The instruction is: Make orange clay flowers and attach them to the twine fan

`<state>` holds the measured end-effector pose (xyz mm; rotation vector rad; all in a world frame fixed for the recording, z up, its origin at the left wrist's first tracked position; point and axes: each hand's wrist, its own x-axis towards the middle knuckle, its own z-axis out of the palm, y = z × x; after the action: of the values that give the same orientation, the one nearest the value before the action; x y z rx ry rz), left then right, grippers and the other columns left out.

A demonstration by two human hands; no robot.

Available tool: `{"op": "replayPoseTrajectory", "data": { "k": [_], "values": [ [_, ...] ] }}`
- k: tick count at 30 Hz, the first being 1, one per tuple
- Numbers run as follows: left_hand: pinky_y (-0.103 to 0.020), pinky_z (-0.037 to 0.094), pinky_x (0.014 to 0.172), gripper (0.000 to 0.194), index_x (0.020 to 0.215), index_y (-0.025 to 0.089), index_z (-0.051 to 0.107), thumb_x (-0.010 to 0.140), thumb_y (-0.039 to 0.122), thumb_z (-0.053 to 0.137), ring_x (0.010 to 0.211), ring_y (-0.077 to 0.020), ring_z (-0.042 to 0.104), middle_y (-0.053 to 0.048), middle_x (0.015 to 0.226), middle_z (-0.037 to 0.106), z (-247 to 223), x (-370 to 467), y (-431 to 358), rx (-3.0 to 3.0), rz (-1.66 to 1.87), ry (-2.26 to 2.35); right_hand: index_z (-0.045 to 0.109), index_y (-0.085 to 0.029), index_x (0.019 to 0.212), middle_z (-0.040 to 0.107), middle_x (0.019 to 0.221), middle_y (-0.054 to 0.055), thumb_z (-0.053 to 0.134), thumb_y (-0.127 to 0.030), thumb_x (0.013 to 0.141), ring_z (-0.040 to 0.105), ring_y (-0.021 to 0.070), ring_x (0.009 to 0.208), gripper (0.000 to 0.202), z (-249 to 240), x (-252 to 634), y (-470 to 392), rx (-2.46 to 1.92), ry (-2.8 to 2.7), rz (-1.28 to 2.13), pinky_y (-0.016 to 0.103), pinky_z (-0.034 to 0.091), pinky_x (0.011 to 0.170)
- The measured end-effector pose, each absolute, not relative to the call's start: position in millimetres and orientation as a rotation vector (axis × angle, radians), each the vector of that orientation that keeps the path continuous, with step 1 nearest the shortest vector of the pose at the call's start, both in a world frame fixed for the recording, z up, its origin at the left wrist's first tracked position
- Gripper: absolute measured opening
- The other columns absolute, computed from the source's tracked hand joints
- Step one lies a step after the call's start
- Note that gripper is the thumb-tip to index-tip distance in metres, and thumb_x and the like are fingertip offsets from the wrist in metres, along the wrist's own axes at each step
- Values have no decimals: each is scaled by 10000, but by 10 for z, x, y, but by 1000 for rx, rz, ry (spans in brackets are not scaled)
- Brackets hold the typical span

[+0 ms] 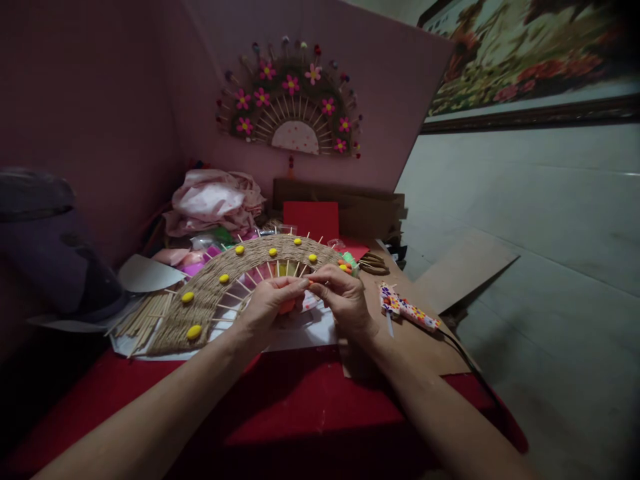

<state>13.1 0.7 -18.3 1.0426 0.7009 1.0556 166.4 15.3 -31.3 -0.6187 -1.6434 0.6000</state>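
My left hand (270, 303) and my right hand (345, 300) meet in front of me, thumbs and fingers pinched together on a small orange piece (311, 283), mostly covered by the fingertips. More orange material (287, 307) shows under my left hand. Just behind the hands, a fan-shaped frame (215, 287) of sticks woven with brown twine leans up from the table. Several yellow ovals (239, 250) dot its woven band. At its right end, one yellow oval has orange petals (345, 267) around it, close to my right hand.
A flower-patterned glue gun (407, 308) lies on cardboard (440, 357) at right, its cord trailing off. Loose sticks (145, 319) and a purple bin (60, 260) are at left. Pink fabric (215, 200) is piled behind. A finished flowered fan (295, 100) hangs above the red tablecloth (300, 407).
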Motion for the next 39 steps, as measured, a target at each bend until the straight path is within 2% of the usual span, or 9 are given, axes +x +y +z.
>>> {"op": "replayPoseTrajectory", "data": {
  "k": [3,8,14,19,22,26,32,36,39],
  "values": [
    [-175,173,331,345,609,147,554,681,445,711,354,-39,316,39,463,457,-210,129,27,1056,1037,740,735,-249,824,551,725,2,697,-251,759,513,126,682,75,-315,1640,139,-617,-1636,561,257,418,597],
    [-170,166,318,335,589,152,539,651,410,744,337,-42,323,43,438,450,-220,115,56,1066,1062,780,713,-233,944,569,735,7,674,-266,780,519,128,691,171,-332,1616,125,-643,-1706,546,260,428,612],
    [-169,180,324,373,662,139,576,691,494,687,344,-45,331,33,460,469,-220,114,59,1069,1040,762,699,-211,811,585,736,10,658,-280,793,532,131,701,82,-335,1622,131,-712,-1652,524,267,428,636],
    [-170,174,308,352,593,148,537,646,431,740,330,-46,343,35,456,477,-217,115,60,1066,1083,811,709,-224,856,603,786,20,674,-277,777,556,144,744,102,-314,1641,125,-698,-1661,539,277,445,660],
    [-162,189,329,322,632,142,560,664,410,735,343,-37,345,41,458,474,-205,112,48,1060,1090,770,705,-220,873,623,804,27,666,-295,785,565,150,756,123,-311,1647,124,-720,-1650,551,279,451,666],
    [-159,187,331,354,742,133,616,706,480,680,349,-42,353,36,478,483,-209,110,38,1030,1061,773,695,-215,788,608,741,13,668,-273,788,557,142,718,64,-310,1648,129,-709,-1632,526,275,436,652],
    [-168,201,328,288,688,139,582,679,388,727,335,-40,349,37,463,495,-225,111,53,1054,1068,747,692,-207,843,620,794,27,670,-271,785,570,152,761,89,-307,1648,120,-713,-1648,519,277,441,659],
    [-167,194,329,332,675,138,572,712,448,686,330,-36,336,35,457,485,-219,115,55,1059,1072,719,680,-207,808,607,761,19,653,-288,800,558,143,729,86,-304,1652,109,-719,-1656,492,274,439,648],
    [-170,200,333,335,633,140,550,698,430,705,333,-34,331,34,461,488,-220,116,50,1065,1073,720,678,-213,848,603,783,17,665,-287,789,556,141,732,95,-293,1655,103,-709,-1680,483,272,434,638]
  ]
}}
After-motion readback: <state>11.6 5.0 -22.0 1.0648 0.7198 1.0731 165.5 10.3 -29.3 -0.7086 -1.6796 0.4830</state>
